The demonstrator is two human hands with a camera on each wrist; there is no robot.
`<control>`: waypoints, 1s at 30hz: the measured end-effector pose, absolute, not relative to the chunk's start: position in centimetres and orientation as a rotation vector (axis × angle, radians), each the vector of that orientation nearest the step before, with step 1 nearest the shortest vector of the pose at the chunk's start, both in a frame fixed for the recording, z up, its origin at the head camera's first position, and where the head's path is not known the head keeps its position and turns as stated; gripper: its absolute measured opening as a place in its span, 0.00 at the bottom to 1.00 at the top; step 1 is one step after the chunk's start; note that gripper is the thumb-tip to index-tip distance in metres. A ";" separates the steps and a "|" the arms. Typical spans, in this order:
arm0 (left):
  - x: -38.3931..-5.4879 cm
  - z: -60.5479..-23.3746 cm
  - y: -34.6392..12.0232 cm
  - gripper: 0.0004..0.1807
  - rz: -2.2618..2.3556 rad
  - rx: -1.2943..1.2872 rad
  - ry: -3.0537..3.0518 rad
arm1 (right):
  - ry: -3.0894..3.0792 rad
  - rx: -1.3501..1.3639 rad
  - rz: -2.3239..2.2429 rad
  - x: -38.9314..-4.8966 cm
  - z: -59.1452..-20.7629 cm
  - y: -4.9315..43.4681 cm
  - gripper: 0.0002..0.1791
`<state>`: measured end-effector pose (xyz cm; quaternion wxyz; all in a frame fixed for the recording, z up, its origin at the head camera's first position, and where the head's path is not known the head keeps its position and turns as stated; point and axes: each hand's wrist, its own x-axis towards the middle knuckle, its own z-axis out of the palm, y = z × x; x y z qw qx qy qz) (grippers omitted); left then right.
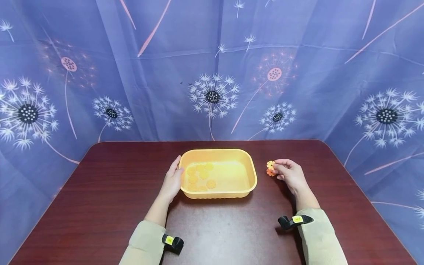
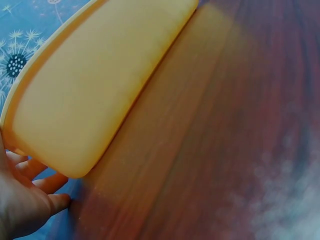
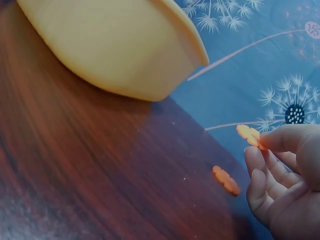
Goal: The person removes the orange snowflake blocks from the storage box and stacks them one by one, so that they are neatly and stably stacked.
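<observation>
A yellow plastic basin stands on the table, several yellow flower-shaped pieces lying flat in its left half. At its left end my left hand grips the wall, thumb over the rim and the other fingers along the outside. To the right of the basin, my right hand pinches an orange notched flower-shaped disc between thumb and fingertips. A second, deeper orange flower-shaped disc lies on the tabletop just below the pinched one.
The dark red-brown wooden table has its far edge a little behind the basin. A blue curtain with dandelion prints hangs around its back and sides. A black strap is on each sleeve.
</observation>
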<state>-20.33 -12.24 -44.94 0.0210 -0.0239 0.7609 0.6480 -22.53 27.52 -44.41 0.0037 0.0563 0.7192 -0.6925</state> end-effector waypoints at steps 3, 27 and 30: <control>-20.3 -44.8 -12.2 0.29 2.013 -0.073 2.337 | 2.250 0.183 -2.166 -22.6 -44.8 27.8 0.05; -20.3 -44.8 -12.1 0.29 2.025 -0.078 2.338 | 2.448 0.183 -1.992 -22.7 -45.7 28.3 0.17; -20.3 -44.7 -12.1 0.29 2.021 -0.070 2.337 | 2.463 0.188 -1.976 -22.7 -45.8 28.4 0.19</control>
